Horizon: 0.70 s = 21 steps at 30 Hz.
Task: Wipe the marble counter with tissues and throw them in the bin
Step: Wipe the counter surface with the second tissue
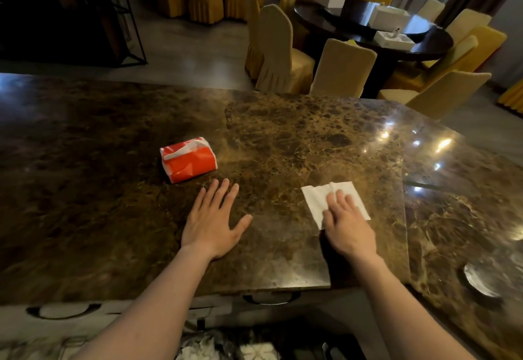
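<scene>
A brown marble counter [283, 138] fills the middle of the head view. A white tissue [319, 198] lies flat on it at the near right. My right hand [346, 222] presses down on the tissue with its fingers spread over the near half. My left hand [213, 218] rests flat on the bare marble with its fingers apart, holding nothing. Just beyond its fingertips sits a red and white tissue pack [188, 159], with a tissue poking out of its top slit. I cannot see a bin clearly.
Past the counter's far edge stand chairs with cream covers [278, 51] around a dark round table [376, 28] carrying white boxes. The counter's near edge [254, 291] runs under my forearms. A round dark recess [481, 280] sits in the counter at the right.
</scene>
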Each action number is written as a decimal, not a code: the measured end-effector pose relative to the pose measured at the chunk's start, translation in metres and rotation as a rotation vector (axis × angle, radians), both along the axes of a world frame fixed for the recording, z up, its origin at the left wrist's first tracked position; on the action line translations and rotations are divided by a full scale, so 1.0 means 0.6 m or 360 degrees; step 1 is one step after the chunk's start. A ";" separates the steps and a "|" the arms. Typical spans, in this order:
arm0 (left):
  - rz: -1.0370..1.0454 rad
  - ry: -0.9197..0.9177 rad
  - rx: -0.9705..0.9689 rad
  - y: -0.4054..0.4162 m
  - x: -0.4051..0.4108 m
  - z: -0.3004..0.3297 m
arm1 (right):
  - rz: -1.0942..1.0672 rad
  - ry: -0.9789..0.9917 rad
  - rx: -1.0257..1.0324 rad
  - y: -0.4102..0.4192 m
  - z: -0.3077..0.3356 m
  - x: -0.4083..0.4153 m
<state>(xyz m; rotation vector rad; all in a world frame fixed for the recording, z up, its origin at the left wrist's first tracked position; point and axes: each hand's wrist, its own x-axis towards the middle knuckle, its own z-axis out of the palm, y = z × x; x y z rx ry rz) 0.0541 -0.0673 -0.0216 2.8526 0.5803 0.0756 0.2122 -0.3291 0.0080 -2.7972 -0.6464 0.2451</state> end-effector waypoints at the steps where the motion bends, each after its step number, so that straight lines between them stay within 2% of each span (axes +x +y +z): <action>1: 0.0002 0.0001 -0.0001 0.001 0.000 -0.001 | -0.0080 0.0003 -0.0008 0.007 0.000 0.001; 4: 0.0021 -0.0015 0.0015 0.001 0.004 -0.006 | -0.0102 -0.0044 0.0026 0.061 -0.005 -0.043; 9: 0.0006 -0.0035 0.0050 0.004 0.005 -0.013 | 0.0574 -0.0173 0.0219 0.081 -0.030 -0.113; 11: -0.0008 -0.0034 0.0026 0.006 0.003 -0.013 | 0.0481 -0.0138 0.0234 0.043 -0.026 -0.069; 14: -0.0019 -0.0038 -0.0001 0.007 0.001 -0.011 | 0.0054 -0.0092 0.0141 -0.007 -0.016 0.000; 17: -0.0004 -0.0029 0.0020 0.005 0.004 -0.010 | -0.0181 -0.0094 0.0127 0.030 -0.016 0.004; 19: 0.0001 -0.0029 0.0039 0.003 0.005 -0.009 | -0.0066 -0.0081 0.0158 0.088 -0.025 -0.027; 21: 0.0001 -0.0010 0.0061 0.004 0.003 -0.010 | 0.0232 -0.0115 0.0196 0.129 -0.035 -0.063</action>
